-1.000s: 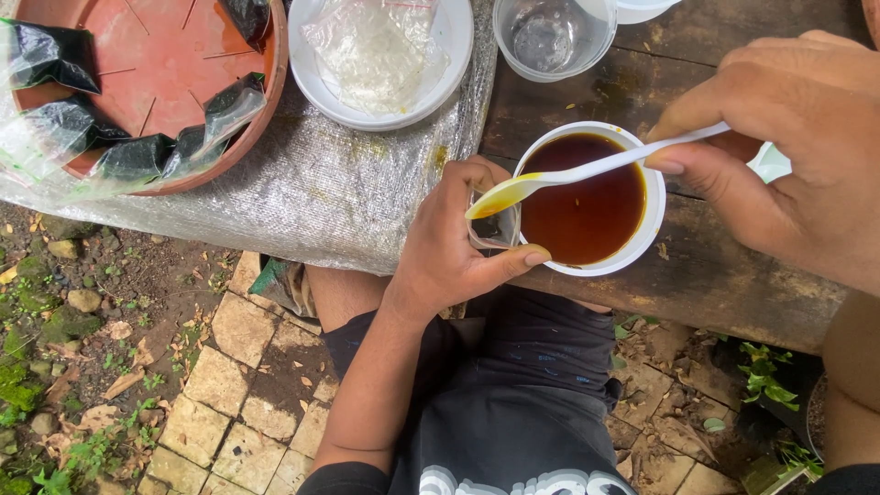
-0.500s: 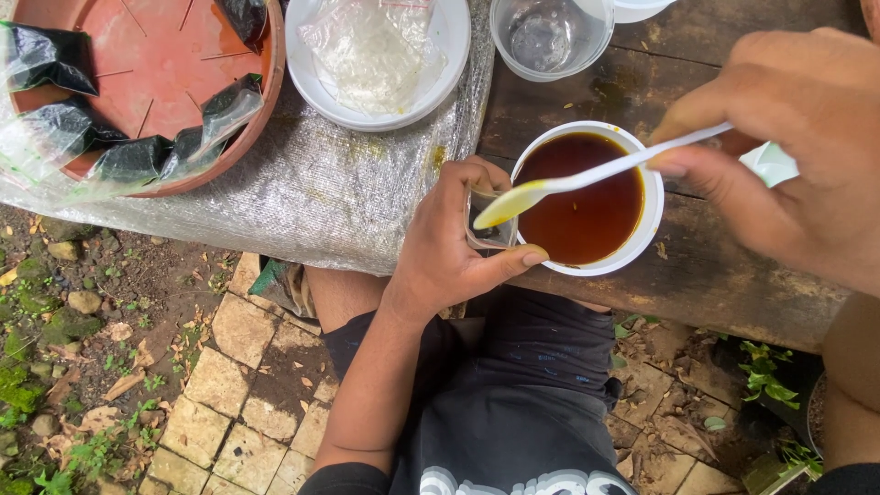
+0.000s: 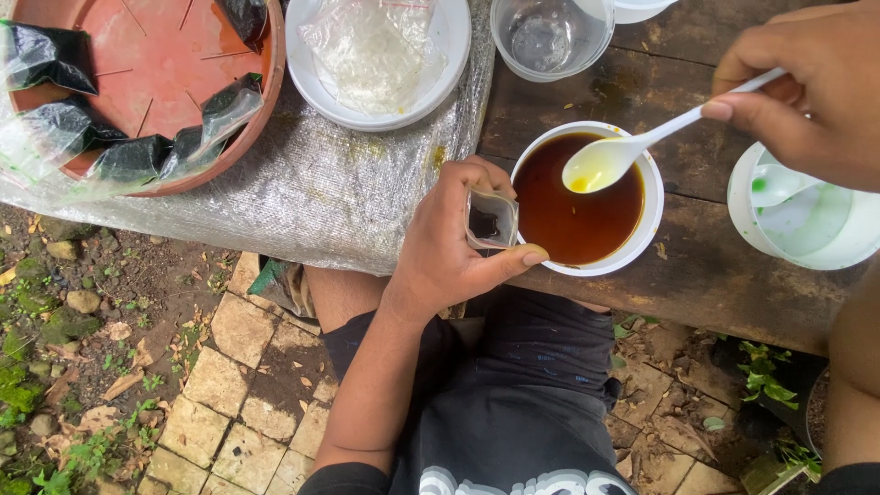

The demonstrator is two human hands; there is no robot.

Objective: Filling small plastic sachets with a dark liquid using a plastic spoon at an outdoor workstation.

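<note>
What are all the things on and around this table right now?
bowl of brown liquid: one, white, middle of the table's near edge
small plastic pouch: one, clear, mouth held open beside the bowl
spoon: one, white, bowl part above the brown liquid
cup with green traces: one, white, right, a second spoon lying in it
clear cup: one, top centre
bowl with plastic bags: one, white, top
round tray: one, reddish brown, top left
filled dark packets: several, black, on the tray
plastic sheet: one, silvery, under tray
wooden table: one, dark
left hand: holds the pouch
right hand: holds the spoon
</note>
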